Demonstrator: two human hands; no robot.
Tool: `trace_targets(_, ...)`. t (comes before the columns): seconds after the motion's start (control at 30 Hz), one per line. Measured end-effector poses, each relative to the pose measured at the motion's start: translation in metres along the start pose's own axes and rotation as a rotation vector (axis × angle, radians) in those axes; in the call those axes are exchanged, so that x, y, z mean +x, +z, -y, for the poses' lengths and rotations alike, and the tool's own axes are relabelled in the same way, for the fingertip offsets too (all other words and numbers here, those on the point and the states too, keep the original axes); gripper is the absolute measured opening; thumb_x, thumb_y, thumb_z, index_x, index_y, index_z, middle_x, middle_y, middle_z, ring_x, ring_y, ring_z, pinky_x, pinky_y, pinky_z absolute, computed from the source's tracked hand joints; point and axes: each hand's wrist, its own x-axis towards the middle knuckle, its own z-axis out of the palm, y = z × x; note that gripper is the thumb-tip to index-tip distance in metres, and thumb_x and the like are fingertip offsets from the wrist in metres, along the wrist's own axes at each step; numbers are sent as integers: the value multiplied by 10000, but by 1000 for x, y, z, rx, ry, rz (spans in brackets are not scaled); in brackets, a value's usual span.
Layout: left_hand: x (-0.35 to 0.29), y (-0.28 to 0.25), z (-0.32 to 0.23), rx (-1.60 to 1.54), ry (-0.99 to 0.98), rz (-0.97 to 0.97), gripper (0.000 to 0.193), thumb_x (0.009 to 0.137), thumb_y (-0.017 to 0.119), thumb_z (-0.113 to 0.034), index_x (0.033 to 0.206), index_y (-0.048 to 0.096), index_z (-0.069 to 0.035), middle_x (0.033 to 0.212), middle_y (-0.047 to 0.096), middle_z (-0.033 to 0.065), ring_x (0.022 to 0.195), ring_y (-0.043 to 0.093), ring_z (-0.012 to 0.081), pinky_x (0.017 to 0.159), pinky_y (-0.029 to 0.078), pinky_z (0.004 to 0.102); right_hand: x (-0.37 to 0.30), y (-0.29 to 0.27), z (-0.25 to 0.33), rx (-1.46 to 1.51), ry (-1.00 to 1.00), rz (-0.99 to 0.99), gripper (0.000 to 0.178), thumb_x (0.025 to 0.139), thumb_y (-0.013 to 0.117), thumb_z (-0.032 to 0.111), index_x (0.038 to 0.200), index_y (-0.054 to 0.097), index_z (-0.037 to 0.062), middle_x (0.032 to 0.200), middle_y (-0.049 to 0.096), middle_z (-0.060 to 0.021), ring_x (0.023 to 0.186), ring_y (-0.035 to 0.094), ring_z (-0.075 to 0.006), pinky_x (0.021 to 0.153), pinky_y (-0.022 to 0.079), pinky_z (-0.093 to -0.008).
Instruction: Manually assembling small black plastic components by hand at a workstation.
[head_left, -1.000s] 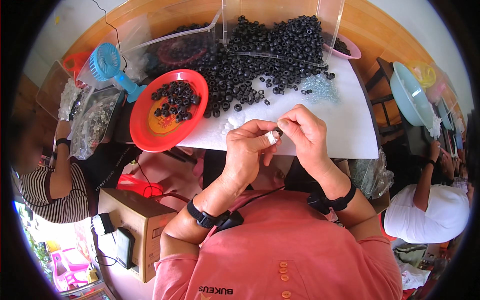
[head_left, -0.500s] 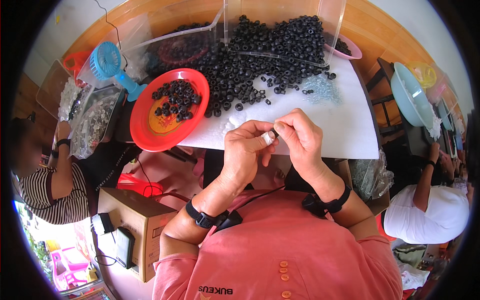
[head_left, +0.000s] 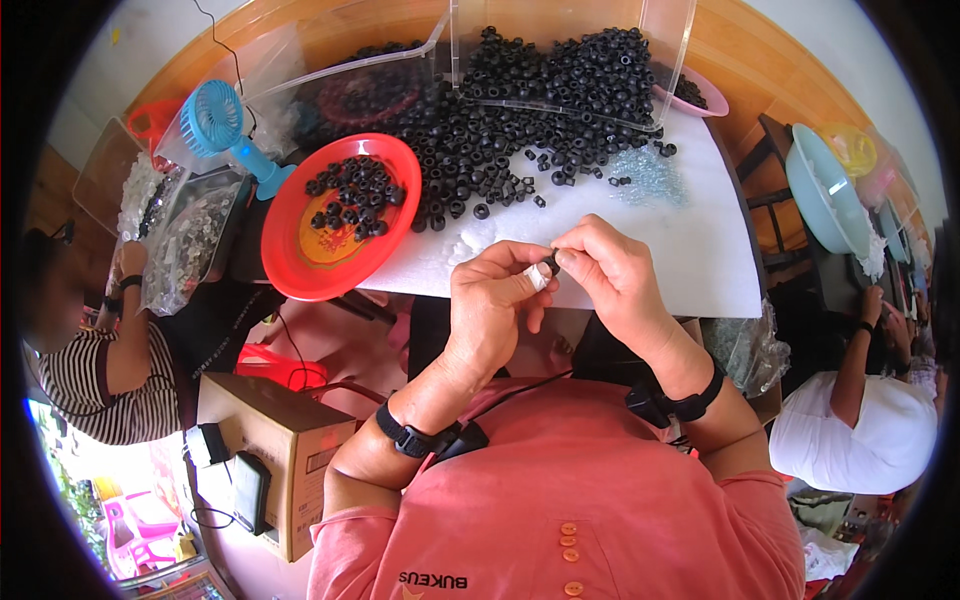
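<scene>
Over the near edge of the table's white sheet (head_left: 705, 240), my left hand (head_left: 485, 310) pinches a small black ring-like part (head_left: 551, 262); white tape wraps its thumb. My right hand (head_left: 615, 280) is closed in a pinch right beside that part. What lies between its fingertips is too small to make out. Beyond my hands spreads a heap of similar black parts (head_left: 560, 85), some round and hollow. A red plate (head_left: 285, 260) to the left carries more of them. Tiny clear bluish pieces (head_left: 648, 178) lie scattered right of the heap.
A clear plastic bin (head_left: 665, 60) rests on its side around the heap, with a pink bowl (head_left: 712, 98) beside it. Left of the plate stands a blue fan (head_left: 213, 118). People sit at both sides; a cardboard box (head_left: 290, 455) is at lower left.
My right hand has shifted slightly right, and its fingertips are a little apart from the left's. The left hand keeps its pinch on the black part.
</scene>
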Motion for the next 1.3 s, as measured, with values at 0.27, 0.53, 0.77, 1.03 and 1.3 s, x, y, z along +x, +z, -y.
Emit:
trace_targets(0.27,-1,2,-1,-9,4,-10,130,896,648,-27,997,626,52,798,652,98,592,587,109,420,426,205,7,-8,0,-262,-263,26,118,790,635,-31,860,575,44,761,553,-94,689,566,-302,592,447,-406)
trace_targets(0.53,-1,2,-1,134,71,-27,118,894,626,16,996,627,75,785,654,115,589,580,119,419,425,216,11,-7,2,-412,-361,36,160,692,630,-27,806,548,49,736,536,-94,663,556,-300,580,443,-406)
trace_targets(0.77,0,3,-1,93,56,-24,119,897,620,18,1002,629,72,786,653,107,585,572,109,416,414,206,6,1,-2,-416,-313,0,155,681,625,14,780,511,49,750,520,-103,668,538,-302,582,428,-411)
trace_targets(1.03,-1,2,4,66,64,-85,101,907,611,-13,988,622,46,769,624,72,521,495,65,386,349,187,7,16,2,-674,-496,-89,181,663,627,81,770,484,47,741,478,-114,666,504,-290,589,401,-384)
trace_targets(1.3,-1,4,4,82,55,-74,84,899,608,-4,970,621,39,748,606,52,517,486,62,387,343,190,10,8,-1,-548,-501,-18,181,658,608,30,767,464,46,728,487,-118,656,509,-319,572,408,-428)
